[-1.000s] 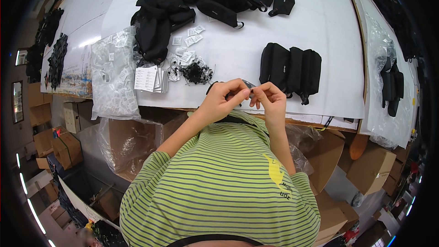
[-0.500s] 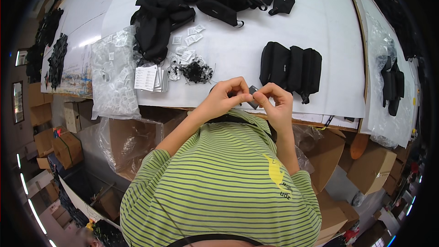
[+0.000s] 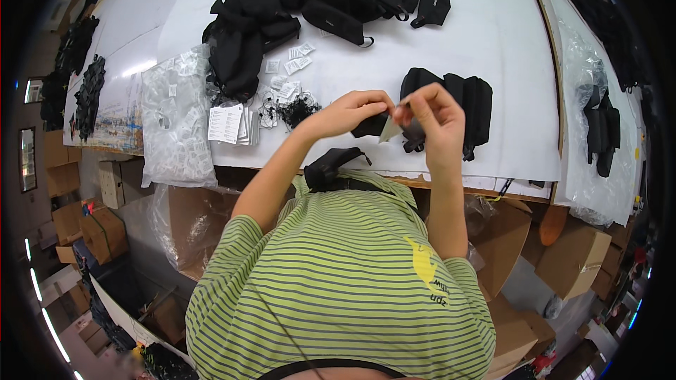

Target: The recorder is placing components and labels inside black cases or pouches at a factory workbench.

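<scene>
My left hand (image 3: 354,110) is closed, its fingertips pressed together just above a dark piece of black fabric (image 3: 370,127). To its right, my right hand (image 3: 438,116) pinches a small pale card tag (image 3: 389,129), which hangs tilted between the two hands. What my left fingertips grip is too small to tell. Close to my chest, at the table's near edge, lies a black pouch (image 3: 332,167) with a short strap end sticking out to the right. Behind my right hand stands a row of black pouches (image 3: 465,109), partly covered by that hand.
A heap of black pouches (image 3: 338,17) covers the far side of the white table (image 3: 493,35). Left of my hands are a stack of white printed cards (image 3: 227,125), tangled black strings (image 3: 299,109), small white sachets (image 3: 298,65) and a clear bag of sachets (image 3: 176,116). Cardboard boxes (image 3: 574,257) stand below.
Both hands have risen away from my chest, and the right one has turned more upright. The tag now hangs pale side showing. The black pouch near my chest has come into view.
</scene>
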The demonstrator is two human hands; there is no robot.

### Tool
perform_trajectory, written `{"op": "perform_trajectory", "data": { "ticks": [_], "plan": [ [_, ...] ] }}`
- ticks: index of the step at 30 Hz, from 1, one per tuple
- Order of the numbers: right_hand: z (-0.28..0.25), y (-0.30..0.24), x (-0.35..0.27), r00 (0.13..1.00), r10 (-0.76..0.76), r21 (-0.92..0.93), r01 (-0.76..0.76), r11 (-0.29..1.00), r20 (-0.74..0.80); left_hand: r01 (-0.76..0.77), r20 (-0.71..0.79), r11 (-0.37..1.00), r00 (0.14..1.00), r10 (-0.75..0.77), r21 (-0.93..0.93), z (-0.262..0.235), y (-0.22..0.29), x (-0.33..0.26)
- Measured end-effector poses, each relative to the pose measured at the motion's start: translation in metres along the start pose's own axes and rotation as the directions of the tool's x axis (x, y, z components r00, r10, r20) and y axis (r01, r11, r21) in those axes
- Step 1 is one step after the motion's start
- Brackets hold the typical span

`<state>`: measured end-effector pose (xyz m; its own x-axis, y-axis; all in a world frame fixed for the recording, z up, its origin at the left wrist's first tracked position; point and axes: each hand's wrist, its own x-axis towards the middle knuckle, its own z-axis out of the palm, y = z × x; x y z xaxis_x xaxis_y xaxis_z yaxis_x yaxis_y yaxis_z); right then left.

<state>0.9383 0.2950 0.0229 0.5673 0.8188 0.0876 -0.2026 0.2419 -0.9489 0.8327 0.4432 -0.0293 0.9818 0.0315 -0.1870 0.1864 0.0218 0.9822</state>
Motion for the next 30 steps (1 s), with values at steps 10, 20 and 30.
{"op": "perform_trajectory", "data": {
  "ticks": [10,20,30],
  "plan": [
    [-0.018,-0.039,0.007,0.995,-0.050,0.462,0.085,0.883,-0.087,-0.161,0.213,0.986,0.966,0.148,0.045,0.004,0.033,-0.010],
    [-0.030,-0.057,-0.006,0.989,-0.141,0.924,0.087,0.372,-0.036,0.136,0.343,0.966,0.938,-0.054,-0.221,0.026,0.027,-0.028],
    [-0.043,-0.055,-0.015,0.975,-0.221,0.877,0.131,0.463,-0.029,0.076,0.112,0.930,0.993,-0.038,-0.359,0.051,0.024,-0.040]
  ]
}}
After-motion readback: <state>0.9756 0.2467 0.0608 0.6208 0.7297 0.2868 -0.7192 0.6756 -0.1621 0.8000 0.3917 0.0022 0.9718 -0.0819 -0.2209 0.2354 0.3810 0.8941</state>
